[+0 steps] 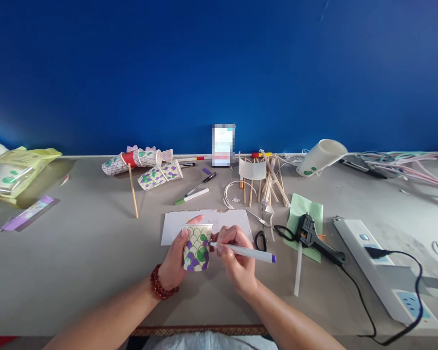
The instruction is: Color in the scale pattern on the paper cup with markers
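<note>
A paper cup (197, 248) with a scale pattern, coloured partly purple and green, is held upright in my left hand (173, 262), fingers wrapped around its left side. My right hand (237, 260) grips a white marker (253, 253) with a purple end. The marker's tip points at the cup's right side; whether it touches cannot be made out. Beneath and behind the cup lies a sheet of white paper (170, 227). A green-ended marker (191, 196) and a black pen (201, 183) rest beyond the paper.
Joined decorated cups (160, 175) lie at back left, a wooden stick (133, 192) against them. Scissors (262, 240), a glue gun (319, 240) on green paper and a power strip (379, 267) with a cord occupy the right. A phone (223, 146) stands against the blue wall.
</note>
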A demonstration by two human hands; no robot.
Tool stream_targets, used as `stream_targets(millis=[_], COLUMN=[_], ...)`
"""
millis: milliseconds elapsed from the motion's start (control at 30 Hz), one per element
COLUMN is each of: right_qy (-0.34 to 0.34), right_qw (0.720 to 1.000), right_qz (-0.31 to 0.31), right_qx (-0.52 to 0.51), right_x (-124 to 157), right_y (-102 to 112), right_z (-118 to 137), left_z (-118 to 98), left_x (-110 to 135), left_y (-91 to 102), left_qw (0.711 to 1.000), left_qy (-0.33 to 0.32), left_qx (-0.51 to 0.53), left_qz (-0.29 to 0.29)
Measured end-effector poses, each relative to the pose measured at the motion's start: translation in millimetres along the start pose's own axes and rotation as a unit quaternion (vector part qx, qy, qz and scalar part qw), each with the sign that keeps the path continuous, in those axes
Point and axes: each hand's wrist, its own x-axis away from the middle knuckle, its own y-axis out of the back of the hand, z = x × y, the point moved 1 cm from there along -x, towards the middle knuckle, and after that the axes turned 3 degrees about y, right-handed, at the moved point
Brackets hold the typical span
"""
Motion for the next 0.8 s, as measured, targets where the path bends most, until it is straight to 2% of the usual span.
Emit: stream_targets(millis=[400,800], right_qy=[0.008,0.011], right_qw=[0.999,1.0], right_qz=[0.021,0.017], right_qx=[-0.022,-0.024], right_x=[0.4,2.6], right_y=[-0.1,-1.6], right_z=[-0.4,-0.2], left_z=[-0.5,2.7], left_x=[0.2,-1.3], left_y=[-1.2,2.2], left_qw=[1.0,1.0], left_qy=[0.006,0.005], left_qx=[0.0,0.007], left_qz=[0.007,0.013])
